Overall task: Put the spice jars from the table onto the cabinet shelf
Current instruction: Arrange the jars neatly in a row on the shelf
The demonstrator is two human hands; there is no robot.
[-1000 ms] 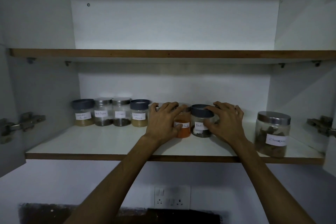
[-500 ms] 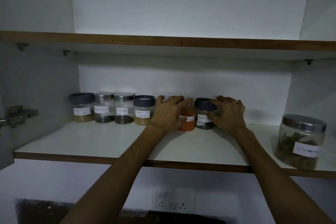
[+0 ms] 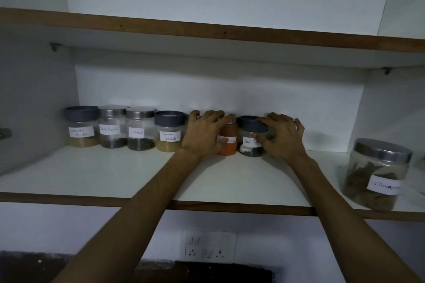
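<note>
On the cabinet shelf (image 3: 96,177) a row of spice jars stands at the back wall. The left hand (image 3: 202,138) clamps its fingers around the orange jar (image 3: 228,142); the right hand (image 3: 284,138) grips the black pepper jar (image 3: 251,135).

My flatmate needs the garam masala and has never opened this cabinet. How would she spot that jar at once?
On the lower cabinet shelf, a row of small jars stands along the back wall. The Garam Masala jar is fourth from the left, between the Cloves jar and the left hand. Dark lid, pale tan powder.
</note>
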